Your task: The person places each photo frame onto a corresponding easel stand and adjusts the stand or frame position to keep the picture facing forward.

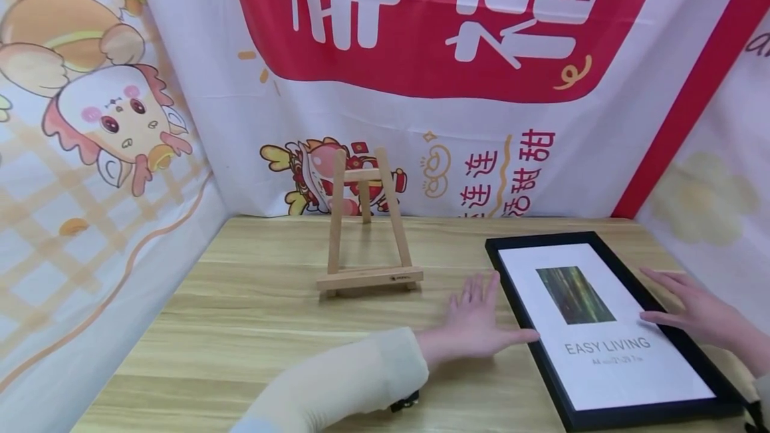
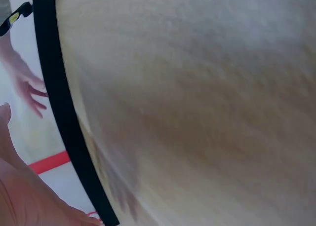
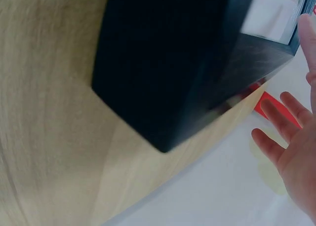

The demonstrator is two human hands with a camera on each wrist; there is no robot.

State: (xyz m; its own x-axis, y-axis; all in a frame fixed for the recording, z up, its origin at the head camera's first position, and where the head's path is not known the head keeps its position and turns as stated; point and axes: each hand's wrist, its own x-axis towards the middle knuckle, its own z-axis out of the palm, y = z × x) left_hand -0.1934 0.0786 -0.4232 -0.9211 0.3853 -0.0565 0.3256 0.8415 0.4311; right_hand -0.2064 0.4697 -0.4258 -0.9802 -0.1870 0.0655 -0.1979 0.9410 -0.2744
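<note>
the black picture frame (image 1: pixel 607 333), with easy living printed on its white face, lies face up at the right of the head view, slanting towards the lower right. the left hand (image 1: pixel 472 329) is spread beside its left side, thumb at the black edge, fingers apart and clamped on nothing. the right hand (image 1: pixel 700 309) hovers at the opposite side, thumb out over the edge, its fingers also apart; whether either thumb truly touches, i cannot tell. having a hand on each long side probably lets the frame be squared up or taken evenly, and lying face up likely keeps the print readable.

the small wooden easel (image 1: pixel 369 279) stands upright near the centre, its ledge facing the viewer, presumably so that something can lean on it. the left hand sits between easel and frame, so it is the main thing in the way there. behind the wooden table (image 1: pixel 240 313), the printed cloth backdrop (image 1: pixel 439 79) hangs close to the easel's rear leg, leaving little room behind it.
</note>
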